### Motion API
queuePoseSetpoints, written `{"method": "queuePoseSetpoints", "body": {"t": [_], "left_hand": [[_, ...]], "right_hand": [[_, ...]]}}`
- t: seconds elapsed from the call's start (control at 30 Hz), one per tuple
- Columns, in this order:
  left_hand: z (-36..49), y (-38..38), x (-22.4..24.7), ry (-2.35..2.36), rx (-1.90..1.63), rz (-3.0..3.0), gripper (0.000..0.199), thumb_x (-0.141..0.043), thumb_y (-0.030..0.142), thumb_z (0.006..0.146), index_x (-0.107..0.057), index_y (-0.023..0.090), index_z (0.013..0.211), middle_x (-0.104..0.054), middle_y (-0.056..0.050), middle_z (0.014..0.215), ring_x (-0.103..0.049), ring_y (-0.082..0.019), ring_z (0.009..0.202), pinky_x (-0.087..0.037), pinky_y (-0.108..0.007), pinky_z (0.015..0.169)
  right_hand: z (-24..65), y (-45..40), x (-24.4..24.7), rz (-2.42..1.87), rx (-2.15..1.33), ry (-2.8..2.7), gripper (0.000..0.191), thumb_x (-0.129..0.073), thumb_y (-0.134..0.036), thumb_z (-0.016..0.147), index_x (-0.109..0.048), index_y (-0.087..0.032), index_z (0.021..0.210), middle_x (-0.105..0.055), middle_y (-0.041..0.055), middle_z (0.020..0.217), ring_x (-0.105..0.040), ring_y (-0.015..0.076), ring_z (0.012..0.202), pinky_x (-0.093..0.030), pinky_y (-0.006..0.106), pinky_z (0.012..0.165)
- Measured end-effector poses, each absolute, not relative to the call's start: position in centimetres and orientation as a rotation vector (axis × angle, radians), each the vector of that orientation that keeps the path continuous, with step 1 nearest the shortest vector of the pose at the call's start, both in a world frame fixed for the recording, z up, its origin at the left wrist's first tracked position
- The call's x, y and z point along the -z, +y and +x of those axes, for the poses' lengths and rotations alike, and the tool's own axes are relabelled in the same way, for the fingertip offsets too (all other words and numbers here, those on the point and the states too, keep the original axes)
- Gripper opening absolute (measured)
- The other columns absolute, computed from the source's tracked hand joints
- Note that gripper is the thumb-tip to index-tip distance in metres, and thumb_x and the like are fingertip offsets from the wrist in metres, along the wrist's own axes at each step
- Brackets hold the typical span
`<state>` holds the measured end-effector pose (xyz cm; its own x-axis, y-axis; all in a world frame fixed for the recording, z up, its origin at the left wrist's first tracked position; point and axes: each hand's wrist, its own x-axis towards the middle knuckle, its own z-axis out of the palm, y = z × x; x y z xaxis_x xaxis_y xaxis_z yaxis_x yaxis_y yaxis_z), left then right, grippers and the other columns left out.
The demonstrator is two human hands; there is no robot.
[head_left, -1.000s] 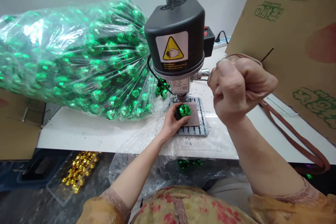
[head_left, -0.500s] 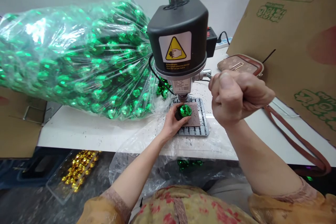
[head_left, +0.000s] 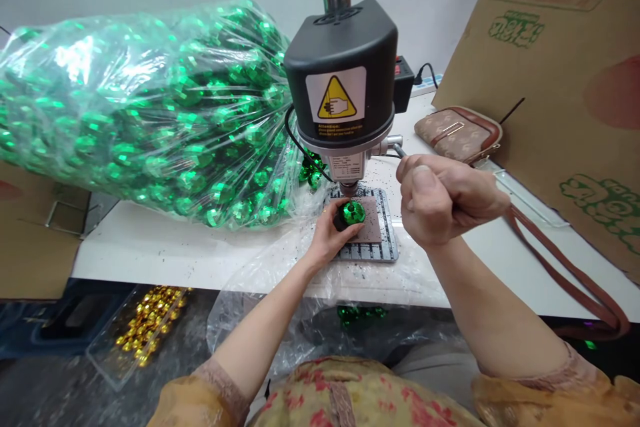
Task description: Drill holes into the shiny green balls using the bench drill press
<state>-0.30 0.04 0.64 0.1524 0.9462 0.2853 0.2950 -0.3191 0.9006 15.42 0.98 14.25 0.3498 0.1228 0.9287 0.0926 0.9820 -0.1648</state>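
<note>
Under the chuck of a small drill press (head_left: pixel 343 73), my left hand (head_left: pixel 330 235) holds a shiny green faceted ball (head_left: pixel 354 212) between thumb and fingers. A dark hole or bit tip shows at the top of the ball; which one I cannot tell. The ball rests over a brown board (head_left: pixel 371 223) on the slotted metal base (head_left: pixel 387 247). To the right, my right hand (head_left: pixel 443 200) is closed in a fist around the press's feed lever (head_left: pixel 399 149), whose grip end is hidden in the fingers.
A big clear bag of green balls (head_left: pixel 165 113) lies left of the press. On the right are a patterned purse (head_left: pixel 455 132) with a brown strap and a cardboard box (head_left: pixel 565 80). Dark shavings dot the white table (head_left: pixel 165 247). A clear bin of gold balls (head_left: pixel 150 323) stands below.
My right hand has come down slightly and a little to the left with the lever. My left hand and the green ball stay in place under the chuck.
</note>
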Motion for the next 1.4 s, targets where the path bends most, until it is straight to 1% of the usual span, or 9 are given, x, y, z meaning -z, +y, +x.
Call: {"method": "queuePoseSetpoints", "body": {"t": [0.33,0.47,0.67,0.73,0.87,0.97,1.13,1.3,1.4], "left_hand": [[-0.2,0.0,-0.9,1.195,-1.198,1.726,0.055,-0.084,0.045,0.079,-0.061,0.021,0.123,-0.07,-0.01,0.119,-0.065,-0.029,0.115,-0.052,-0.043,0.101],[-0.2,0.0,-0.8,1.206,-1.203,1.711,0.055,-0.085,0.043,0.078,-0.061,0.021,0.123,-0.07,-0.01,0.119,-0.066,-0.028,0.113,-0.053,-0.043,0.1],[0.2,0.0,-0.5,1.243,-1.231,1.618,0.058,-0.087,0.039,0.076,-0.059,0.021,0.124,-0.07,-0.009,0.121,-0.067,-0.026,0.113,-0.053,-0.042,0.101],[0.4,-0.2,-0.7,1.287,-1.288,1.582,0.057,-0.087,0.039,0.076,-0.059,0.021,0.122,-0.07,-0.009,0.118,-0.068,-0.026,0.111,-0.054,-0.041,0.099],[-0.3,-2.2,-2.0,1.342,-1.367,1.631,0.043,-0.08,0.041,0.084,-0.064,0.023,0.12,-0.07,-0.008,0.116,-0.068,-0.026,0.112,-0.054,-0.043,0.1],[-1.5,-6.1,-2.8,1.206,-1.368,1.844,0.029,-0.075,0.035,0.09,-0.071,0.029,0.119,-0.065,-0.009,0.13,-0.064,-0.027,0.122,-0.053,-0.044,0.104],[-4.0,-13.9,-0.2,0.777,-0.942,2.268,0.021,-0.072,0.03,0.092,-0.077,0.036,0.112,-0.047,-0.006,0.156,-0.061,-0.028,0.127,-0.055,-0.039,0.101],[-5.6,-16.5,4.5,0.617,-0.121,2.744,0.028,-0.06,0.033,0.099,-0.071,0.032,0.125,-0.045,-0.012,0.161,-0.058,-0.035,0.134,-0.049,-0.046,0.108],[-5.8,-16.3,4.8,0.622,-0.16,2.809,0.032,-0.056,0.037,0.1,-0.066,0.028,0.128,-0.055,-0.014,0.153,-0.062,-0.033,0.13,-0.053,-0.045,0.104]], "right_hand": [[15.9,0.8,-13.5,-0.13,0.004,-1.295,0.045,-0.056,-0.002,0.077,-0.02,-0.02,0.058,-0.021,-0.0063,0.049,-0.025,0.0055,0.039,-0.02,0.029,0.04],[15.8,0.3,-14.4,-0.203,-0.058,-1.285,0.045,-0.056,-0.004,0.082,-0.023,-0.019,0.056,-0.025,-0.0062,0.049,-0.028,0.0047,0.04,-0.021,0.028,0.042],[15.1,1.2,-19.6,-0.382,-0.312,-1.1,0.048,-0.064,-0.012,0.089,-0.032,-0.019,0.054,-0.031,-0.0071,0.045,-0.029,0.0034,0.038,-0.021,0.026,0.04],[15.1,1.7,-20.6,-0.44,-0.359,-1.085,0.052,-0.068,-0.024,0.089,-0.031,-0.021,0.053,-0.031,-0.0066,0.043,-0.029,0.0048,0.038,-0.023,0.027,0.039],[15.2,2.0,-20.9,-0.508,-0.342,-1.115,0.059,-0.068,-0.048,0.088,-0.027,-0.023,0.055,-0.028,-0.006,0.044,-0.027,0.0058,0.039,-0.025,0.029,0.04],[15.3,2.0,-20.8,-0.434,-0.313,-1.132,0.058,-0.071,-0.045,0.085,-0.027,-0.023,0.055,-0.027,-0.0069,0.044,-0.025,0.0056,0.038,-0.022,0.029,0.039],[15.2,1.7,-21.1,-0.396,-0.376,-1.106,0.051,-0.06,-0.008,0.091,-0.026,-0.023,0.056,-0.027,-0.0085,0.046,-0.027,0.0035,0.036,-0.021,0.026,0.041],[15.2,1.4,-21.1,-0.321,-0.459,-1.069,0.042,-0.057,-0.007,0.089,-0.034,-0.025,0.058,-0.033,-0.0093,0.047,-0.029,0.0043,0.036,-0.019,0.026,0.042],[15.3,1.6,-20.9,-0.293,-0.447,-1.074,0.041,-0.06,-0.01,0.088,-0.037,-0.024,0.057,-0.035,-0.009,0.046,-0.03,0.0052,0.037,-0.02,0.027,0.042]]}}
